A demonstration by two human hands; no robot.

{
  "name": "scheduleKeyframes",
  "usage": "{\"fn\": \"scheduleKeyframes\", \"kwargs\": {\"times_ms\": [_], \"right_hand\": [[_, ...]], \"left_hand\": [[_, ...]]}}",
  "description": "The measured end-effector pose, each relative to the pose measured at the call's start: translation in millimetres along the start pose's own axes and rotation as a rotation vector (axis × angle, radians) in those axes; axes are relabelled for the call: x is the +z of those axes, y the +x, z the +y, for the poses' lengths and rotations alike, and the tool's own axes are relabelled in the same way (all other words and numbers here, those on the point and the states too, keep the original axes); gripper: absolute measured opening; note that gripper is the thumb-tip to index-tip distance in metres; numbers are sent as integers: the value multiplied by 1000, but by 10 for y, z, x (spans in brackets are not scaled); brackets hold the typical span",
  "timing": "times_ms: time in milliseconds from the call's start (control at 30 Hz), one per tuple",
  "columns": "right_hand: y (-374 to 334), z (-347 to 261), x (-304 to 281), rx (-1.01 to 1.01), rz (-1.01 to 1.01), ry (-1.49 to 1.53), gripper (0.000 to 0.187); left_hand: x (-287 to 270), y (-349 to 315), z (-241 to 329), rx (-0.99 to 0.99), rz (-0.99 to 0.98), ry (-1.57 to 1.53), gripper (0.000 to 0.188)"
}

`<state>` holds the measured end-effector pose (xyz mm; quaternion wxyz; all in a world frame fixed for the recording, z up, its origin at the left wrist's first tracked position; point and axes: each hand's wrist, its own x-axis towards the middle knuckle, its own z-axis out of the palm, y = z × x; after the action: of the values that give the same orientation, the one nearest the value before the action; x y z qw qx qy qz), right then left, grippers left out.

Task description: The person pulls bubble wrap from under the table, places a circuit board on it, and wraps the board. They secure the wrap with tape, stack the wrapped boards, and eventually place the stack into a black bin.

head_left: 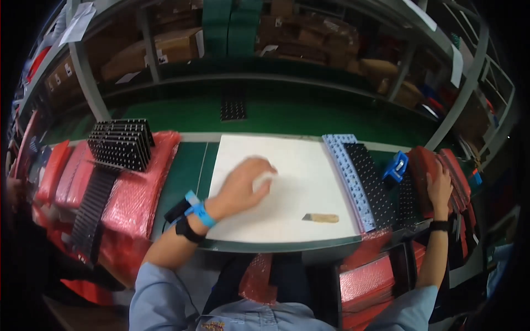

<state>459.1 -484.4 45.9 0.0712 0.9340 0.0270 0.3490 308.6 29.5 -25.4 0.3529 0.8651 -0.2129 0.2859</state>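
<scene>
While the left hand (243, 185) is pressing curled fingers around a small white object on the tabletop's white sheet (309, 160), the right hand (440, 185) is resting flat-fingered on red-wrapped stacks (428, 165), risking toppling them toward the nearby knife (321, 218).

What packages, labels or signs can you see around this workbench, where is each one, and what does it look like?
Cardboard boxes: on the shelf behind the bench, brown, some with small white labels.
Paper sheet: hanging on the shelf frame upper left, white, rectangular.
Paper strip: on the frame upper right, white, narrow.
Bubble-wrap packs: left of the white board, pink-red; more by the right hand.
No screens.
</scene>
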Motion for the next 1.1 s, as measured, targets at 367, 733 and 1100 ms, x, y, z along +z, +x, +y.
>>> {"fn": "scheduleKeyframes", "kwargs": {"times_ms": [367, 733, 1100], "right_hand": [[-2542, -2575, -665, -1182, -954, 701, 66], [-2767, -2478, -1269, -647, -995, 1473, 25], [-408, -2913, -1339, -94, -460, 1821, 22]], "left_hand": [[-450, -173, 536, -142, -39, 59, 26], [33, -1560, 999, -445, -305, -1039, 77], [239, -1661, 1081, -413, -446, -1323, 99]]}}
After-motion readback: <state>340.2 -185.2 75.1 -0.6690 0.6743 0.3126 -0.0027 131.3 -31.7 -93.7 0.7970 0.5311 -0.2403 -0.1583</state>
